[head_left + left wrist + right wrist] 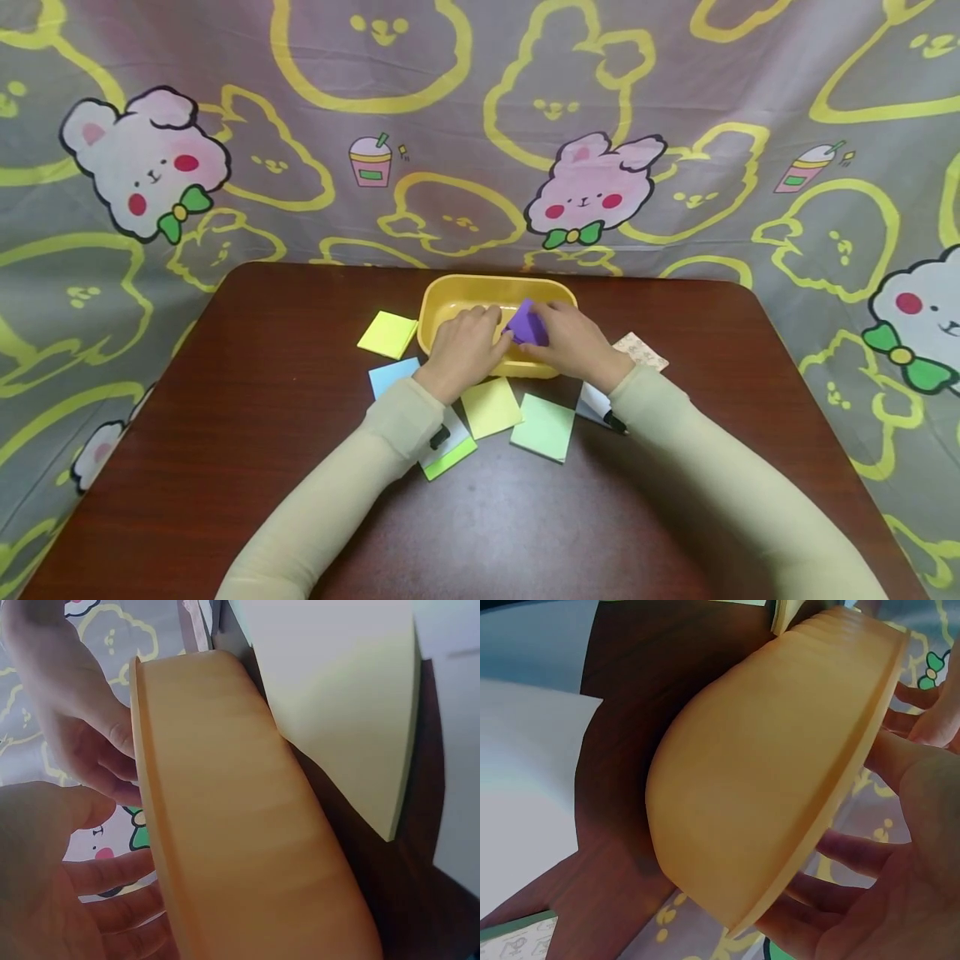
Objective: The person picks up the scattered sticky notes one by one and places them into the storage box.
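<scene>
A purple sticky-note pad (527,323) is tilted over the yellow plastic basin (450,287). My right hand (577,337) pinches its right side between thumb and fingers. My left hand (463,343) is at the pad's left, above the basin's near rim, its thumb close to the pad's corner; whether they touch cannot be told. In the left wrist view the left hand's fingers (112,881) look loosely extended behind the basin's rim. The right wrist view shows the right hand's fingers (855,855) behind the rim, with the pad hidden.
Around the basin lie a yellow pad (387,334), blue pad (393,375), pale yellow pad (491,407), mint pad (543,427) and patterned pad (642,350). A bright green pad (452,458) lies under the left wrist. A patterned curtain (450,217) hangs behind the brown table (247,375).
</scene>
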A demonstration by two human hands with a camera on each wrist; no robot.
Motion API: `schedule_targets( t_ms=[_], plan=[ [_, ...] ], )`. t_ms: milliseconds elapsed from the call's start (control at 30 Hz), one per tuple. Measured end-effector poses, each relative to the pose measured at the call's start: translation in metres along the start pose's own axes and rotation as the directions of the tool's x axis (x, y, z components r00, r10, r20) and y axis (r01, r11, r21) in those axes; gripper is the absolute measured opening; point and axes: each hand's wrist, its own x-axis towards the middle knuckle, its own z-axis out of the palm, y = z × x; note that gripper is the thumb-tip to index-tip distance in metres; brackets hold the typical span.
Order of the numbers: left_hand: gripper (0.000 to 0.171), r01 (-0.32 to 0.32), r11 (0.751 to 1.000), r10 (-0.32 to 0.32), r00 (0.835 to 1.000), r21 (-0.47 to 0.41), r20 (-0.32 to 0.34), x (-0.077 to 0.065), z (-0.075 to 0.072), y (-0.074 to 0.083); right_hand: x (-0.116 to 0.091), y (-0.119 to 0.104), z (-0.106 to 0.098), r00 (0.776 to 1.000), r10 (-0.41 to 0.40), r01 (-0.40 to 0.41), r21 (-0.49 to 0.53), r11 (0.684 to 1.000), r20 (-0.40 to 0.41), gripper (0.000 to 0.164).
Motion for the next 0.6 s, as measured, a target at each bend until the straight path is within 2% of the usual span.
schedule_targets(
  t_ms=[600],
  plan=[
    [0.034, 0.032, 0.999, -0.032, 0.999, -0.013, 0.032, 0.001, 0.004, -0.006, 0.013, 0.001, 0.005, 0.994, -0.002, 0.003, -0.010, 1.000, 0.107, 0.070]
  ],
)
